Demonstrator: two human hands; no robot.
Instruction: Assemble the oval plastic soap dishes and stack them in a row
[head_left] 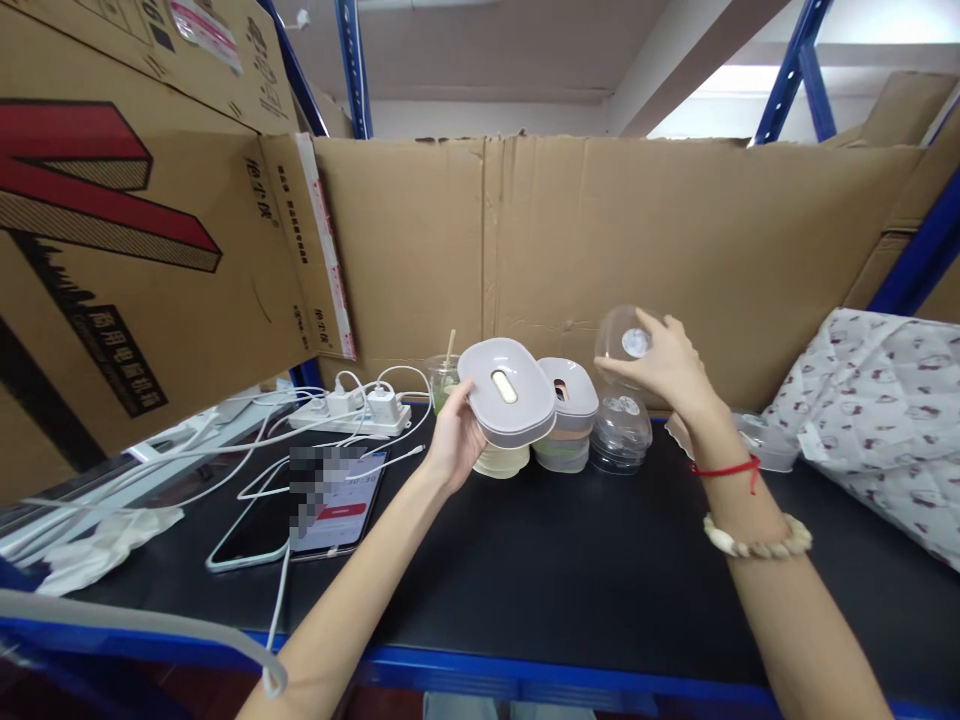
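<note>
My left hand (459,440) grips a pale grey lid (525,385) with a slot in its top, held tilted above a cream stack of similar pieces (501,463). In my right hand (667,360) is a clear plastic cover (619,335) with a round white sticker, raised over a stack of clear covers (621,435) on the black table. Between the two hands stands a stack of coloured lids (568,410), grey at the top. The fingertips of my left hand are partly hidden behind the lid it holds.
Left of my arm lie two phones (341,515), a power strip (352,415) with white cables, and a crumpled tissue (105,550). A drink cup (442,375) with a straw stands behind. Cardboard (600,230) walls the back. A patterned cloth bag (877,420) and clear container (766,442) sit right.
</note>
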